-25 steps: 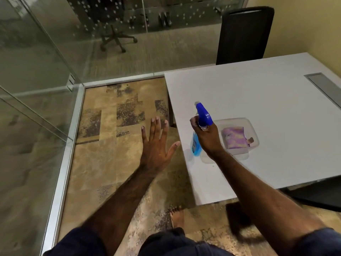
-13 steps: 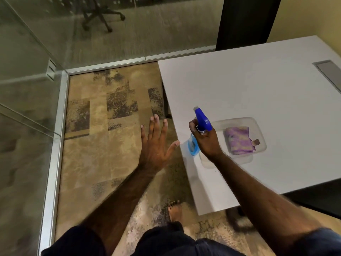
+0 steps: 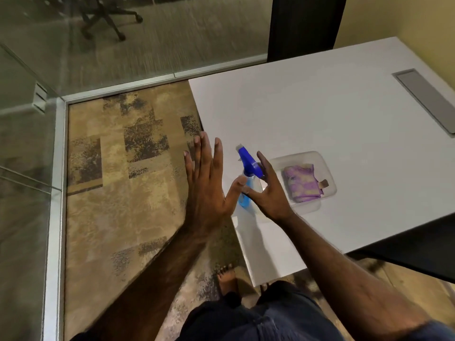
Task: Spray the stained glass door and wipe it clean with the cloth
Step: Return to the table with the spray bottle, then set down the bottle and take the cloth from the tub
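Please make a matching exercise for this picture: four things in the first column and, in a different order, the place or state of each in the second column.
Things:
1. cloth
2. spray bottle
3. left hand
4. chair

Places or states:
a. flat and open, holding nothing
b. behind the table's far edge
c. folded in the clear tray
d. upright near the table's left edge, right hand at it

Pairs: 1-c, 2-d, 3-a, 4-b

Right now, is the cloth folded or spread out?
Folded: the purple cloth lies as a compact bundle inside the clear tray on the table.
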